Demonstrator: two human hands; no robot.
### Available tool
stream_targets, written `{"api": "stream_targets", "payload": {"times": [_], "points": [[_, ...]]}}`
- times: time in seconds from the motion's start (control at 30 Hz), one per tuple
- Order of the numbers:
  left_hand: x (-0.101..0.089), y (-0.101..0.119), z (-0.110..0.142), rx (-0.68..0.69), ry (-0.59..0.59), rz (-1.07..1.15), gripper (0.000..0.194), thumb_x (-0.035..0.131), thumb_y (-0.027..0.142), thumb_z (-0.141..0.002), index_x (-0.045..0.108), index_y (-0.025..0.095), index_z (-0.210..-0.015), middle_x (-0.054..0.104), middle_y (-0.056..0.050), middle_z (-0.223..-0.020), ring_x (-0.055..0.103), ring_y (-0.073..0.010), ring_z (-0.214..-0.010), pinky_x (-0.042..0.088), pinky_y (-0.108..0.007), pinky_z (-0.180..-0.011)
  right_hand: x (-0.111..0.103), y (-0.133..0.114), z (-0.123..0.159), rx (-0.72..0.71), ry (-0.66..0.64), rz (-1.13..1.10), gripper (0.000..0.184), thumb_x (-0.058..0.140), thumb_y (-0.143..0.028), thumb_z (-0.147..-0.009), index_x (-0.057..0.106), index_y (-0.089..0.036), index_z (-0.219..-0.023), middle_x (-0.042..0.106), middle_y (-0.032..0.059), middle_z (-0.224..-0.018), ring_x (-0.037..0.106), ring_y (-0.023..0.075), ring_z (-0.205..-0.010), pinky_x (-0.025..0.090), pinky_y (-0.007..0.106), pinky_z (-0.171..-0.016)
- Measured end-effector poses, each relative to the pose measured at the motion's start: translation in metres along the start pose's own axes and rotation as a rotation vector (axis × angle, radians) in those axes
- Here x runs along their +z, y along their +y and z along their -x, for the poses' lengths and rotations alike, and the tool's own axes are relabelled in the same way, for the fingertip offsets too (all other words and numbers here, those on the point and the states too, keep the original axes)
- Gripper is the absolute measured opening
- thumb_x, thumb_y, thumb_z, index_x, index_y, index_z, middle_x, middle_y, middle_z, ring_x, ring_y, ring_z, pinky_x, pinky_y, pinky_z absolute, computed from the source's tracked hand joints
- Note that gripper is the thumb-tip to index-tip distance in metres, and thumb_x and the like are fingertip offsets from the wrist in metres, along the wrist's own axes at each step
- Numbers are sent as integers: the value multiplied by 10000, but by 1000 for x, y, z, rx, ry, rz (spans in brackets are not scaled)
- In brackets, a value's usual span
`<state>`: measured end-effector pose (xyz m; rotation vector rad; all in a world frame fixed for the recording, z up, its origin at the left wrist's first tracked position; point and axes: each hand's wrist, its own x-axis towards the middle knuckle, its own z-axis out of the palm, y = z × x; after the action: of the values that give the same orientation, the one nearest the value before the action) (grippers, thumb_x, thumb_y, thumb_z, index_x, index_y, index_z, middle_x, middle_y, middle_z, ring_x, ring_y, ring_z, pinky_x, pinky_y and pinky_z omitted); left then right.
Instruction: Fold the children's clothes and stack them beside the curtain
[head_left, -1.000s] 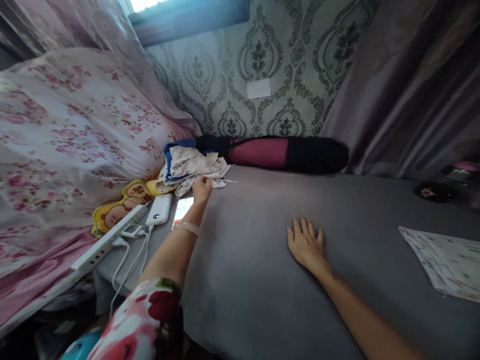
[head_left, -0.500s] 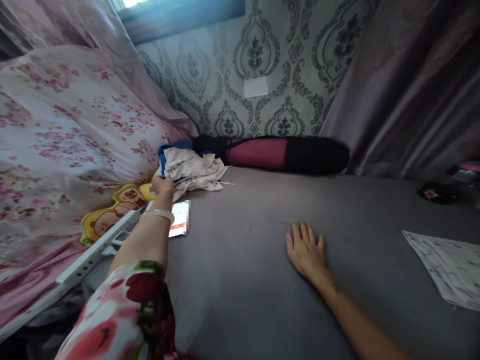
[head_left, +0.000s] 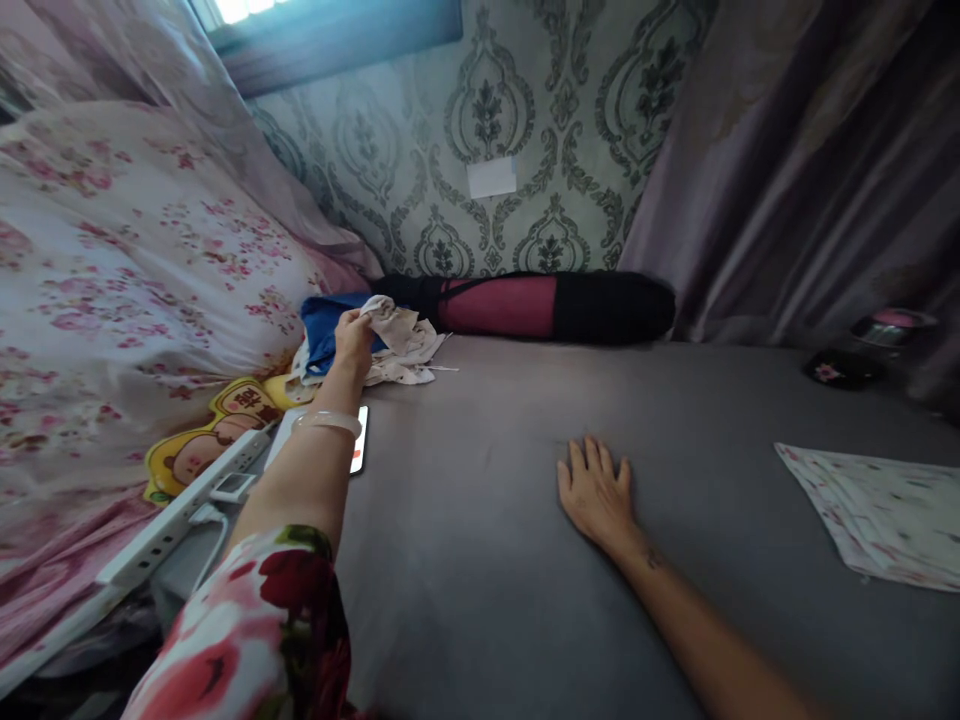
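Observation:
My left hand (head_left: 354,340) is closed on a pale patterned cloth garment (head_left: 401,335), lifting one end of it from the pile by the wall. A blue cloth (head_left: 321,335) lies just left of that hand, partly under the pale garment. Beneath my left wrist a phone (head_left: 361,440) with a lit screen rests on the bed, mostly covered by the forearm. My right hand (head_left: 596,490) lies flat on the grey bed sheet (head_left: 480,560), fingers spread, holding nothing.
A long black and dark-pink bag (head_left: 517,305) runs along the wall. On the right lies a folded patterned cloth (head_left: 877,515), with a dark round object (head_left: 844,370) behind it. At left are a yellow cartoon cushion (head_left: 199,450) and a white power strip (head_left: 180,510).
My left hand has moved right and up, raising part of the pale garment and uncovering more of the blue cloth. My right hand stays flat on the sheet. The view has shifted slightly.

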<state>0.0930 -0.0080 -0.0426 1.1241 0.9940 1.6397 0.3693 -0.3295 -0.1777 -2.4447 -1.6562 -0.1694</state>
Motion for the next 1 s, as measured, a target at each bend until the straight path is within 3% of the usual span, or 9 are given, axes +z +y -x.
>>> {"api": "stream_targets", "payload": {"times": [0.17,0.37,0.47,0.57,0.63,0.7,0.83,0.93,1.0], "points": [[44,18,38,-145,-167,293,174,597,123,-722,472,210,-806,575,36,-675,584,-120,-584,467,-231,-572,-1,0,1,6,6,-37,521,284,-346,-968,471,-97,-1387,418,197,-1456,337,346,-1352,166,577,-1090],[98,31,86,-230,-367,414,107,551,89,-767,498,181,-753,554,36,-644,545,-94,-540,458,-205,-547,2,5,1,1,29,-104,502,331,-366,-961,500,-113,-1360,442,191,-1441,353,328,-1348,178,552,-1098],[124,44,113,-269,-562,367,92,544,83,-770,524,170,-744,513,42,-618,511,-77,-513,431,-182,-517,3,10,-3,3,54,-222,482,348,-369,-956,531,-110,-1318,485,187,-1405,382,313,-1333,181,532,-1111],[144,64,139,-249,-780,275,65,562,110,-775,542,166,-750,475,48,-608,468,-62,-486,396,-166,-485,-4,18,-11,83,168,-504,508,238,-376,-977,543,-104,-1277,567,183,-1312,481,270,-1256,290,470,-1086],[154,77,155,-196,-897,201,46,582,140,-783,551,163,-758,461,49,-606,451,-57,-482,375,-161,-475,-16,21,-15,140,313,-722,563,150,-406,-983,525,-105,-1276,582,183,-1277,511,242,-1220,361,425,-1048],[162,86,168,-146,-979,131,51,606,170,-789,557,162,-778,465,49,-617,452,-58,-495,376,-163,-487,-33,22,-17,105,424,-870,575,149,-458,-978,491,-122,-1296,559,172,-1295,493,223,-1235,380,402,-1040],[171,88,189,-80,-1105,28,132,653,256,-796,569,168,-846,496,43,-660,483,-70,-544,405,-187,-536,-60,14,-17,-55,414,-960,551,383,-517,-916,422,-174,-1346,517,148,-1336,488,222,-1234,389,393,-1035],[174,84,203,-37,-1190,4,197,677,287,-779,587,176,-914,533,31,-715,518,-82,-597,422,-201,-570,-68,10,-21,-27,416,-980,540,492,-475,-866,445,-192,-1324,558,136,-1278,527,233,-1164,411,397,-998],[173,83,209,-8,-1235,-10,228,695,273,-755,595,179,-936,554,26,-750,536,-85,-627,427,-205,-590,-70,13,-26,-31,418,-1007,393,490,-431,-862,551,-206,-1178,606,108,-1173,554,222,-1091,427,378,-965]]}}
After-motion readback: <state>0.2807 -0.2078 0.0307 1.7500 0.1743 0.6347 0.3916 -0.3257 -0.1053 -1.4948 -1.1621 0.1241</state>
